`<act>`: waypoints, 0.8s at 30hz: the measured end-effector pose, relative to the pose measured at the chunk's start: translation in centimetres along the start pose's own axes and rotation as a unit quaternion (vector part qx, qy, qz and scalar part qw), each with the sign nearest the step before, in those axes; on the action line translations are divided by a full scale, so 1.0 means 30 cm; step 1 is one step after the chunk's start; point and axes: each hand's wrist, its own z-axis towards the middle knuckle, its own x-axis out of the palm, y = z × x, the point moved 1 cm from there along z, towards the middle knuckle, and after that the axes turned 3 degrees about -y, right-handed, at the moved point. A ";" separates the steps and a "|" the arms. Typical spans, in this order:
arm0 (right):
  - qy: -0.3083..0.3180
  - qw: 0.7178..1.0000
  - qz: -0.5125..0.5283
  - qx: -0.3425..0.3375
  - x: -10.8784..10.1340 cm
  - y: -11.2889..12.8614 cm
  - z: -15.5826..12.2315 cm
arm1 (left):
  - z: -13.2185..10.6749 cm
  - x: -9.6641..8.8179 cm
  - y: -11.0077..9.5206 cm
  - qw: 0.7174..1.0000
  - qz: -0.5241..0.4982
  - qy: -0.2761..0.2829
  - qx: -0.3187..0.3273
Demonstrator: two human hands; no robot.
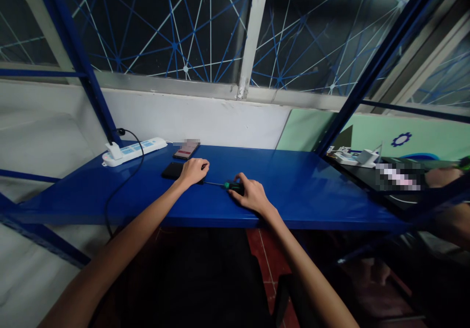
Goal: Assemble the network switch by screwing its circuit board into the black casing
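Left hand: the left hand (194,170) lies palm down over the right end of the black phone (172,170), fingers bent onto it. Whether it grips or merely presses, I cannot tell.
Right hand: the right hand (251,196) is closed over the handle of a screwdriver (230,186), just right of the black phone. The thumb is on the near side and the fingers are curled over the top.
Screwdriver: it lies low along the tabletop (301,181). Its green-and-black handle shows at the fingertips, and the thin shaft runs left toward the black phone, its tip hidden under the left hand.
Black phone: it lies flat on the blue tabletop – dark face up, its left half uncovered.
Second phone: a phone with a pinkish lit screen (186,149) lies just behind the black phone, apart from it.
Power strip: a white power strip (134,151) sits behind and to the left of the black phone with a white plug in its left end. A black cable (125,181) loops from it over the front edge.
Far right of the black phone: another person's arm (444,176) rests on a separate dark surface – well apart.
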 end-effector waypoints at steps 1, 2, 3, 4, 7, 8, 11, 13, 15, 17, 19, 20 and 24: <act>0.001 1.000 0.004 0.002 0.002 -0.003 0.000 | 0.000 0.000 0.000 1.000 0.000 0.000 0.000; 0.001 1.000 0.008 0.004 0.004 -0.006 0.000 | 0.000 0.000 0.001 1.000 0.000 0.000 0.000; -0.002 1.000 0.013 0.006 0.004 -0.008 0.000 | 0.000 0.000 0.001 1.000 0.000 0.000 0.000; -0.006 1.000 0.017 0.006 0.004 -0.009 0.000 | 0.000 0.000 0.001 1.000 -0.001 0.001 0.001; -0.022 0.999 0.023 -0.005 -0.002 -0.007 0.002 | 0.000 -0.001 0.001 1.000 -0.003 0.002 0.004; -0.025 0.999 0.025 -0.010 -0.004 -0.005 0.003 | 0.000 -0.001 0.000 1.000 -0.002 0.002 0.004; -0.022 0.999 0.031 -0.019 -0.011 0.003 0.004 | -0.001 -0.001 -0.001 1.000 0.000 -0.001 0.003; -0.012 0.999 0.027 -0.018 -0.012 0.008 0.003 | -0.001 -0.001 -0.001 1.000 0.002 -0.002 0.003; -0.007 1.000 0.019 -0.007 -0.012 0.011 0.002 | -0.001 -0.002 -0.003 1.000 0.003 -0.001 0.002; -0.005 1.000 0.012 0.002 -0.010 0.010 0.001 | -0.001 -0.003 -0.004 1.000 0.003 0.000 0.002; -0.003 1.000 0.011 0.004 -0.008 0.007 -0.001 | 0.000 -0.005 -0.004 1.000 0.003 0.002 0.001; -0.001 1.000 0.013 0.003 -0.006 0.005 -0.001 | -0.001 -0.006 -0.005 1.000 0.003 0.003 0.001; -0.007 1.000 0.020 0.003 -0.004 -0.003 0.001 | -0.001 -0.010 -0.006 1.000 0.002 0.007 0.001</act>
